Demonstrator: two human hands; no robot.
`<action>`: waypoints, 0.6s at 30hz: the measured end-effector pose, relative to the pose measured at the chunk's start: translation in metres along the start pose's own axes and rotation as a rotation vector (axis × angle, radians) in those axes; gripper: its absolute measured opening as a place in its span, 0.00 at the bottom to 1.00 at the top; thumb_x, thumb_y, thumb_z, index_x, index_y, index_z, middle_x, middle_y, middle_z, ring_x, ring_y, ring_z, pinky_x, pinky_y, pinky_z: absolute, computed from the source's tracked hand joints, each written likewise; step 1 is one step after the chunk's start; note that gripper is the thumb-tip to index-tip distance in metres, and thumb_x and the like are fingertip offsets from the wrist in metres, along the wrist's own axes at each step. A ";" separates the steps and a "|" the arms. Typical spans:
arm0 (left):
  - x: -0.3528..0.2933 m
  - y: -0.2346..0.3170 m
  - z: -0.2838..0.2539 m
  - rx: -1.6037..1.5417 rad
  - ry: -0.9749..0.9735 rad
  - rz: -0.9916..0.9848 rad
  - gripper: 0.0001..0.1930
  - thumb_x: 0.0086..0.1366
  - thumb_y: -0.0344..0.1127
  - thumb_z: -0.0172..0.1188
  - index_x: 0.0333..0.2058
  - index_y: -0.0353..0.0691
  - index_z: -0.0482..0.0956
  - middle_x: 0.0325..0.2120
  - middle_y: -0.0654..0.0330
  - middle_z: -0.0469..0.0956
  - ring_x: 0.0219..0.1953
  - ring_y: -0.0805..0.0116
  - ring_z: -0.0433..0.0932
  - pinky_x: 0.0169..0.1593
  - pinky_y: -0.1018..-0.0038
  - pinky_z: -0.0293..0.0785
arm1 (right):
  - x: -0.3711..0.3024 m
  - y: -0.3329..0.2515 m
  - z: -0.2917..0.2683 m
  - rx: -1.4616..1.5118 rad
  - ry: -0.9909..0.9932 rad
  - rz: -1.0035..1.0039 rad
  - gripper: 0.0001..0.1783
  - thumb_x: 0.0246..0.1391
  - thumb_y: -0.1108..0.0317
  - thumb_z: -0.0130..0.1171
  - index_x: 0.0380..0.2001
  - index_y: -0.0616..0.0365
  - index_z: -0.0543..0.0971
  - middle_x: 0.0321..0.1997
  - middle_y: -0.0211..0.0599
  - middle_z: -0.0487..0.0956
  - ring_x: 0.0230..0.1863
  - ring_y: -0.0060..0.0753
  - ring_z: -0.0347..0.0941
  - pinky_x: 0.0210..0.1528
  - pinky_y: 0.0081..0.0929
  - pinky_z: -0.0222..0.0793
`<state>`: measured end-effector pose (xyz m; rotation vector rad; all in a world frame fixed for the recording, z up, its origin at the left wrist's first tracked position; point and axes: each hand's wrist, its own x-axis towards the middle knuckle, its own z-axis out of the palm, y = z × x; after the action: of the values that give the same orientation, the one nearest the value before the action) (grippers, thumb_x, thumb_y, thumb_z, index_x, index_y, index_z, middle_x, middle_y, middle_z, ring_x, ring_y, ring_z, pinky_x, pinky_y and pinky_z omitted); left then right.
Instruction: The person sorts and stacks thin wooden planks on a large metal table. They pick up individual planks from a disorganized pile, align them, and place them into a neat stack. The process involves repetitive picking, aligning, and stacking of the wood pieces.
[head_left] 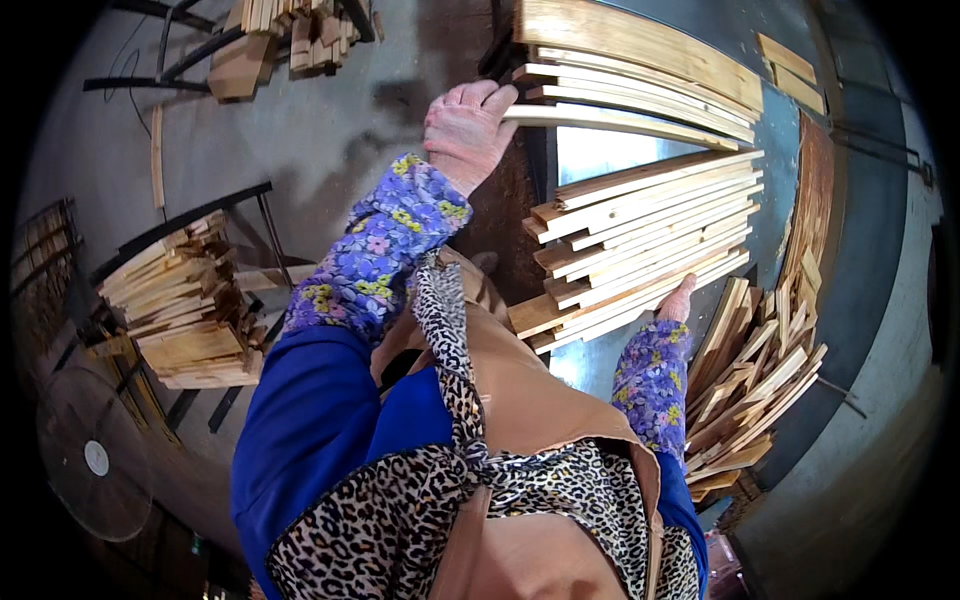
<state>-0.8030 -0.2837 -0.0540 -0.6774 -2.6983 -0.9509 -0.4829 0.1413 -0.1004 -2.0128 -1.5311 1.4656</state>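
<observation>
My left hand (468, 128) is closed round the near end of a pale wooden strip (618, 122). That strip slants across a light patch of the table, its far end close to a fanned row of strips (640, 215). My right hand (677, 299) rests against the near edge of this row. One digit lies stretched along the wood; the other fingers are mostly hidden. Beyond the held strip lie more strips (640, 85) and a wide board (630, 35), side by side.
A heap of loose wood pieces (755, 380) lies right of my right hand. Two short boards (790, 72) are at the far right. At left, a black metal rack (195, 215) holds stacked wood (190, 310), with a round fan (95, 455) below. More wood (300, 30) sits at top left.
</observation>
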 end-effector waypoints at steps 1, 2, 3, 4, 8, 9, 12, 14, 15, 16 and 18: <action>-0.001 0.010 -0.005 0.008 0.131 -0.002 0.17 0.64 0.45 0.73 0.50 0.49 0.86 0.48 0.58 0.85 0.53 0.52 0.82 0.56 0.54 0.78 | 0.002 0.002 -0.001 -0.009 0.012 0.014 0.62 0.64 0.19 0.52 0.77 0.68 0.68 0.78 0.56 0.73 0.73 0.57 0.73 0.74 0.47 0.67; -0.019 0.011 0.005 -0.020 0.129 0.035 0.19 0.61 0.44 0.75 0.49 0.48 0.86 0.48 0.58 0.85 0.52 0.50 0.81 0.56 0.50 0.77 | 0.009 0.002 -0.002 -0.029 0.018 0.021 0.63 0.63 0.18 0.52 0.76 0.69 0.69 0.77 0.56 0.73 0.73 0.57 0.73 0.74 0.48 0.67; -0.027 0.019 0.005 -0.220 -0.204 0.006 0.24 0.65 0.52 0.71 0.55 0.47 0.85 0.52 0.54 0.85 0.56 0.46 0.81 0.60 0.50 0.76 | 0.019 0.006 -0.007 -0.042 0.033 0.030 0.64 0.62 0.17 0.52 0.75 0.70 0.70 0.76 0.56 0.74 0.73 0.57 0.73 0.74 0.48 0.67; -0.035 0.039 0.010 -0.286 -0.393 -0.060 0.29 0.67 0.58 0.67 0.59 0.46 0.83 0.55 0.51 0.84 0.59 0.44 0.81 0.62 0.51 0.75 | 0.038 0.014 -0.025 -0.041 0.058 0.043 0.64 0.62 0.17 0.52 0.75 0.70 0.70 0.76 0.56 0.74 0.72 0.57 0.73 0.74 0.48 0.67; -0.024 0.086 0.022 -0.484 -1.057 -0.462 0.43 0.71 0.69 0.58 0.70 0.38 0.75 0.65 0.41 0.79 0.66 0.38 0.77 0.69 0.53 0.72 | 0.030 0.005 -0.020 -0.263 0.160 0.109 0.63 0.65 0.17 0.47 0.75 0.71 0.70 0.75 0.60 0.74 0.73 0.58 0.72 0.75 0.47 0.66; -0.020 0.087 0.032 -0.490 -1.052 -0.409 0.43 0.71 0.69 0.57 0.69 0.38 0.76 0.64 0.41 0.80 0.66 0.39 0.78 0.69 0.54 0.72 | 0.031 0.002 -0.027 -0.280 0.153 0.100 0.62 0.66 0.18 0.46 0.74 0.72 0.70 0.75 0.61 0.74 0.73 0.59 0.72 0.75 0.47 0.65; -0.014 0.073 0.053 -0.501 -1.069 -0.339 0.41 0.72 0.68 0.55 0.65 0.36 0.80 0.61 0.39 0.82 0.65 0.43 0.80 0.68 0.55 0.73 | -0.035 -0.012 0.009 -0.245 0.036 -0.161 0.54 0.73 0.28 0.42 0.79 0.70 0.62 0.77 0.63 0.71 0.77 0.60 0.69 0.77 0.45 0.63; -0.005 0.071 0.055 -0.403 -1.027 -0.167 0.37 0.77 0.66 0.49 0.63 0.38 0.82 0.59 0.39 0.83 0.63 0.41 0.80 0.67 0.53 0.74 | -0.031 0.007 -0.006 -0.169 0.001 -0.253 0.53 0.73 0.30 0.46 0.81 0.67 0.58 0.79 0.60 0.69 0.79 0.58 0.65 0.79 0.43 0.61; 0.000 0.072 0.047 -0.365 -1.020 -0.080 0.35 0.78 0.65 0.47 0.62 0.38 0.83 0.57 0.39 0.84 0.61 0.40 0.81 0.66 0.52 0.74 | -0.030 0.018 -0.005 -0.201 0.102 -0.247 0.52 0.73 0.31 0.49 0.81 0.64 0.59 0.79 0.59 0.69 0.79 0.58 0.65 0.80 0.42 0.60; 0.007 0.079 0.042 -0.254 -1.007 -0.006 0.34 0.79 0.63 0.47 0.59 0.39 0.84 0.54 0.40 0.85 0.59 0.40 0.82 0.64 0.50 0.75 | -0.032 0.026 -0.019 -0.254 0.122 -0.246 0.51 0.73 0.33 0.51 0.82 0.62 0.59 0.80 0.59 0.68 0.80 0.59 0.65 0.80 0.42 0.59; 0.026 0.089 0.018 -0.062 -0.918 0.147 0.29 0.79 0.60 0.48 0.52 0.40 0.86 0.46 0.43 0.87 0.50 0.41 0.85 0.56 0.48 0.79 | -0.080 0.001 -0.011 -0.391 0.145 -0.314 0.49 0.73 0.36 0.54 0.82 0.60 0.59 0.80 0.60 0.67 0.81 0.61 0.62 0.81 0.44 0.58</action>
<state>-0.7838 -0.2019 -0.0115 -1.6282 -3.2765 -0.8089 -0.4706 0.0796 -0.0500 -1.8980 -2.0778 0.9378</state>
